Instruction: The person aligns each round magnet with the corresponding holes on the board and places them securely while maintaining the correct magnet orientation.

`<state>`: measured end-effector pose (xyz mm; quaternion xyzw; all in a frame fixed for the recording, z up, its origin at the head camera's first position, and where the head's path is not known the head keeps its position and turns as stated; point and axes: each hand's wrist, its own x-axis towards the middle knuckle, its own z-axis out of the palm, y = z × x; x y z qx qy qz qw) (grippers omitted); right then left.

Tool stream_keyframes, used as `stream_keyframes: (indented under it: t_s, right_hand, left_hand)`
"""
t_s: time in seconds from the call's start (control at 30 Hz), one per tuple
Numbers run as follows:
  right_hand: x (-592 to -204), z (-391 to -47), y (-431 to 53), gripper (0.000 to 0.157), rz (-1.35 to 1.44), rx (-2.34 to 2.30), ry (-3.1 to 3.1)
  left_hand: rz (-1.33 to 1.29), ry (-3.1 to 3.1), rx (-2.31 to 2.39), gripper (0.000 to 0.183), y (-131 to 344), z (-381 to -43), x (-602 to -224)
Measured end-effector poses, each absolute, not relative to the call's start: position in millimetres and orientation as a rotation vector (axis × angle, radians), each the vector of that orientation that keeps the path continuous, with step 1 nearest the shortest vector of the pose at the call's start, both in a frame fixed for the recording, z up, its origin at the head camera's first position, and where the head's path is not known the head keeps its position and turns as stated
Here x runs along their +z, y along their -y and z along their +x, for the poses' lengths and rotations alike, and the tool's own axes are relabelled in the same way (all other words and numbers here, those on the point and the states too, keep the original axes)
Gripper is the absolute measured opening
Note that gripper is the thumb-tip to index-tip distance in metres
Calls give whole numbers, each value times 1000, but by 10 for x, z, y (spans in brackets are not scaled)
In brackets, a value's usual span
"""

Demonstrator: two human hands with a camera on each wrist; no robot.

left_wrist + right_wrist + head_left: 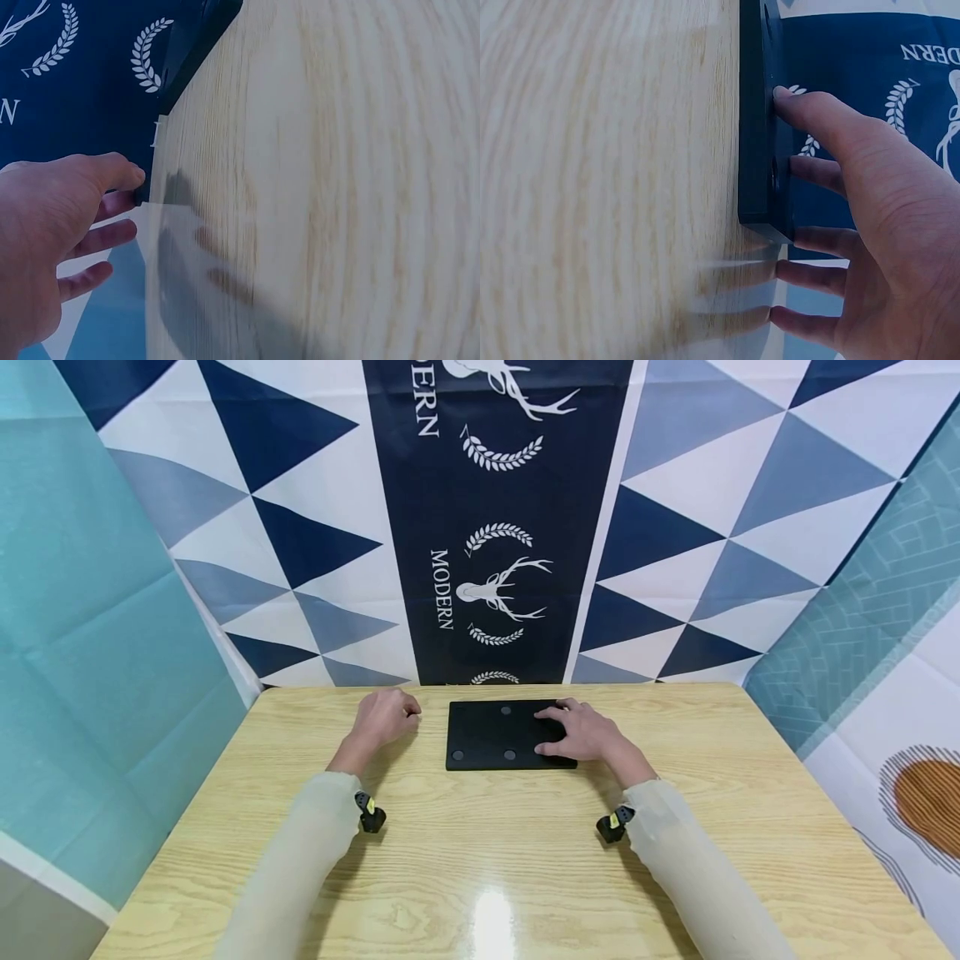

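Note:
A flat black rectangular panel [480, 735] lies on the wooden table near its back edge, with several round grey discs on its upper face. My right hand [583, 732] is over the panel's right end, fingers spread. In the right wrist view the thumb of this hand [885, 187] meets the panel [756, 135], while some fingers reach past its end. To the left of the panel, my left hand [384, 717] hovers apart from it. Its fingers are loosely bent and hold nothing, as the left wrist view of the hand [60, 232] shows.
The wooden table [450, 843] ends at a hanging cloth [495, 527] with triangles, deer heads and lettering. Teal cloth [112, 635] hangs on the left, and patterned cloth [885, 610] on the right. A small black camera [371, 814] is strapped to each wrist.

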<state>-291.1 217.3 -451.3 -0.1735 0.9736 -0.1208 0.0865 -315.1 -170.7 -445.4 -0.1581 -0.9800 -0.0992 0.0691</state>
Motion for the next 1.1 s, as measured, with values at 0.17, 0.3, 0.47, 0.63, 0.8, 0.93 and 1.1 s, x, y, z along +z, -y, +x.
stream_keyframes:
  t_s: [0.17, 0.3, 0.47, 0.63, 0.8, 0.93, 1.1]
  right_hand:
    - [-4512, -2910, -2172, 75, -522, -367, -2897]
    - [-4510, -2914, -2176, 75, -522, -365, -2897]
    - [-4511, -2912, -2184, 75, -515, -360, -2900]
    - [-4509, -2901, -2170, 75, -514, -360, -2894]
    - [-4509, -2894, -2159, 75, -512, -358, -2892]
    - [-4511, -2901, -2162, 75, -513, -360, -2895]
    - [-4525, -2914, -2176, 75, -520, -360, -2903]
  left_hand:
    - [-494, 2944, -266, 19, 1649, -3174, -4437]
    - [-498, 2933, -276, 19, 1601, -3188, -4431]
    - [-493, 2927, -282, 19, 1543, -3216, -4426]
    - [-497, 2931, -286, 18, 1516, -3245, -4425]
    - [-500, 2933, -290, 18, 1486, -3262, -4420]
    - [-501, 2927, -272, 17, 1444, -3277, -4406]
    - [-501, 2929, -261, 17, 1366, -3297, -4390]
